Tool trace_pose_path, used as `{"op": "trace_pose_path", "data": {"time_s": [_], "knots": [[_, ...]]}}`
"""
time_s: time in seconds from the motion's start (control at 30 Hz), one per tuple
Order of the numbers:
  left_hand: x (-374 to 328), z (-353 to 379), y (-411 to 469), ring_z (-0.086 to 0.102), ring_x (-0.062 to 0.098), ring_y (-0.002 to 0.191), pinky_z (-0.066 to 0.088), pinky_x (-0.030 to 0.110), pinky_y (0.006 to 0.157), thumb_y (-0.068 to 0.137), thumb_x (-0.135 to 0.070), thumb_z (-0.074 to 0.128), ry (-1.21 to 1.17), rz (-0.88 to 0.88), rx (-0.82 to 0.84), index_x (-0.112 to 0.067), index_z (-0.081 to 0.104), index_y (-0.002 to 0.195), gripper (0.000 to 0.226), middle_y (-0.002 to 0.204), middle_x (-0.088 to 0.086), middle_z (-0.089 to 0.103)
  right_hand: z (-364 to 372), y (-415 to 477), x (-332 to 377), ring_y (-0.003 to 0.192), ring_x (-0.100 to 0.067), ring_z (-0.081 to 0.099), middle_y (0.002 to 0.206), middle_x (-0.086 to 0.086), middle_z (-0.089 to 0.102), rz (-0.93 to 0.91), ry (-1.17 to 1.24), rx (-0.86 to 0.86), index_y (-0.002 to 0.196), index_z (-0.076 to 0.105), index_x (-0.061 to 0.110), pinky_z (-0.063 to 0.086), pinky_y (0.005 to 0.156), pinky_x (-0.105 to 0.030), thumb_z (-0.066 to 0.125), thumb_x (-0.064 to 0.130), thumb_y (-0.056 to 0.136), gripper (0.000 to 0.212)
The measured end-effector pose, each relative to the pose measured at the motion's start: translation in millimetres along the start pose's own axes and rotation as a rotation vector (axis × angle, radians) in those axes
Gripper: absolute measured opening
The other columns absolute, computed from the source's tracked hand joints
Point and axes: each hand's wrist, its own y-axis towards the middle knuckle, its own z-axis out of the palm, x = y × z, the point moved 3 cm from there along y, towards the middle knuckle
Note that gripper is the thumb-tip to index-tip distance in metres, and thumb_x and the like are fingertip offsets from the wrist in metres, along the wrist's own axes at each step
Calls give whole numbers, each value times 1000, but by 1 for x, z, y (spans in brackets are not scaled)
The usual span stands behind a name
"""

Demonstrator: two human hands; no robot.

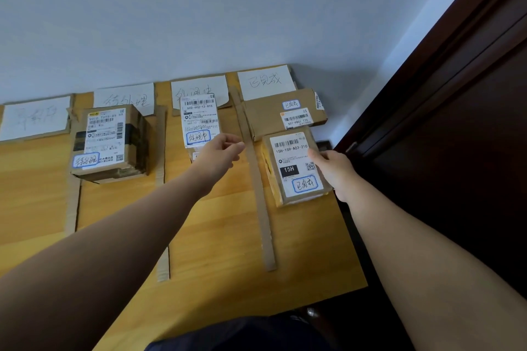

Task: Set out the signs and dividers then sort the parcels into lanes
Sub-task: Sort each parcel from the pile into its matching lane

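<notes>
Resting against the right edge of a small brown parcel (295, 167), the right hand (333, 169) touches it with fingers loosely spread, not clasping it. That parcel carries a white label printed 15H and a blue-ringed handwritten mark, and lies in the rightmost lane just in front of a flat cardboard parcel (282, 114). The left hand (221, 151) hovers empty, fingers slack, above the middle lane, beside a white-labelled parcel (199, 121). A bulkier taped box (107, 141) sits in the lane further left. Cardboard strip dividers (259, 179) separate the lanes on the wooden table (216, 234), with handwritten paper signs (265, 81) propped along the wall.
</notes>
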Motion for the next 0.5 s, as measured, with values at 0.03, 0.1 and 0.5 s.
{"op": "trace_pose_path", "data": {"time_s": [0.03, 0.1, 0.5], "knots": [[0, 0, 1, 60, 19, 101, 50, 29, 83, 96, -24, 53, 1, -2, -1, -16, 55, 114, 19, 106, 3, 61, 0, 2, 3, 85, -22, 69, 99, -7, 71, -12, -2, 5, 110, 61, 11, 57, 72, -35, 58, 37, 94, 31], [-1, 0, 4, 60, 20, 102, 50, 30, 84, 96, -23, 53, 1, -7, -8, -16, 55, 113, 18, 105, 3, 61, 0, 6, 9, 82, -23, 69, 96, -7, 70, -30, 0, 1, 106, 60, 10, 57, 69, -35, 59, 33, 94, 27], [0, -10, 13, 61, 23, 102, 50, 34, 86, 97, -23, 52, 6, -17, -41, -17, 56, 112, 17, 108, 7, 63, 17, 21, 23, 87, -24, 69, 98, -9, 69, -49, -39, -115, 107, 58, 6, 59, 72, -37, 59, 36, 93, 33]]}}
